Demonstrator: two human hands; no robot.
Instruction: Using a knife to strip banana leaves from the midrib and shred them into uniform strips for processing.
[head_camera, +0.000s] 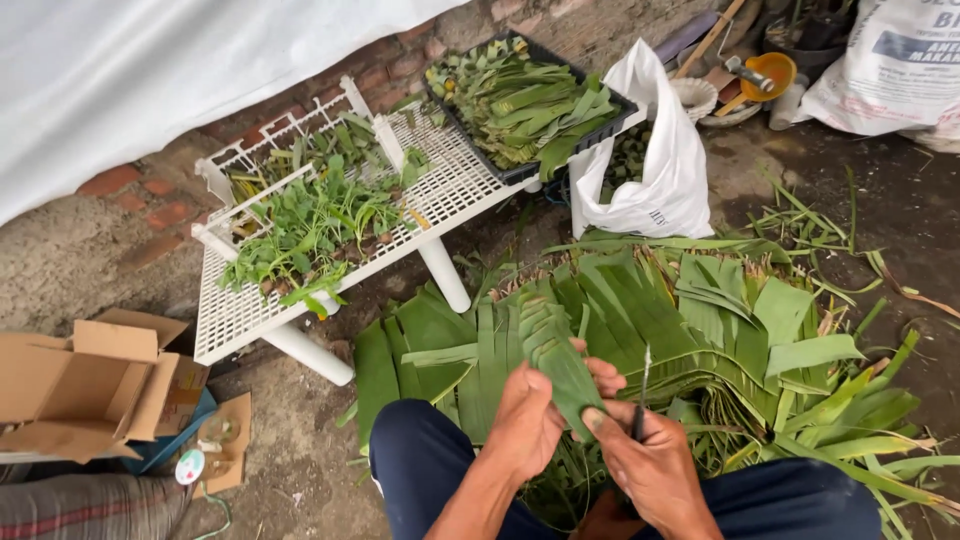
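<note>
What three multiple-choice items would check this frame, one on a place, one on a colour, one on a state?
1. Where does the white plastic bag stand?
A. On the rack
B. On the ground beside the black tray
C. Inside the cardboard box

2. What colour is the rack that holds the small plants?
A. White
B. Blue
C. Red

3. How is the leaf strip held?
A. Lying loose on the ground
B. Rolled up inside the bag
C. Pinched between both hands

Answers:
1 B: the bag sits on the dirt, right of the black tray of cut leaves.
2 A: its grid and legs are white.
3 C: the left hand and right hand grip it above the leaf pile, and the right hand also holds a thin blade.
</note>
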